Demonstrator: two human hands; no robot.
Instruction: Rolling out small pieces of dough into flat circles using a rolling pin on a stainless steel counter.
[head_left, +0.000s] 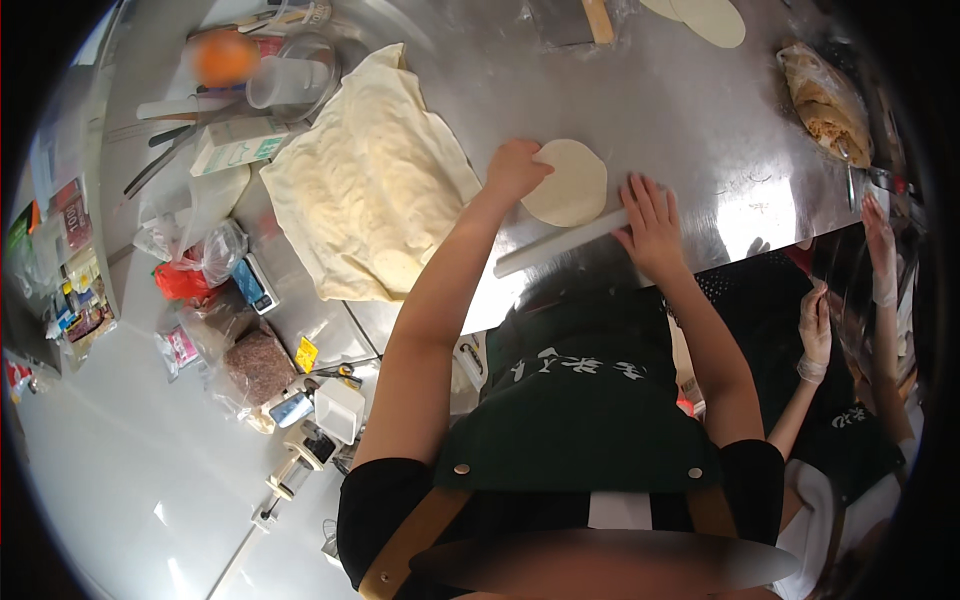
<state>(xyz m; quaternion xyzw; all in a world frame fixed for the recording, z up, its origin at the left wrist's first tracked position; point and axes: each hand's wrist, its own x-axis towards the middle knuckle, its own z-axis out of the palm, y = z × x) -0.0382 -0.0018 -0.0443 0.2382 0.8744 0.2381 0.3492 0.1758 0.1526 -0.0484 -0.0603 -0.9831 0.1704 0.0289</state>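
Observation:
A thin, pale dough round [570,184] lies flat on the steel worktop. My left hand [515,170] has its fingers closed on the round's left edge. Just below the dough, a white rolling pin [555,248] rests at a slant. My right hand [652,225] lies over the pin's right end, fingers stretched out flat and pointing away from me; its palm hides that end. To the left of my left hand spreads a large cream cloth [365,170], lumpy on top.
More dough rounds [712,20] lie at the far right. A clear bag of brown filling [825,105] sits near the right edge. Tubs [290,80], a carton [238,145], a scale [254,283] and bags crowd the left. A co-worker's gloved hand [815,330] shows at right.

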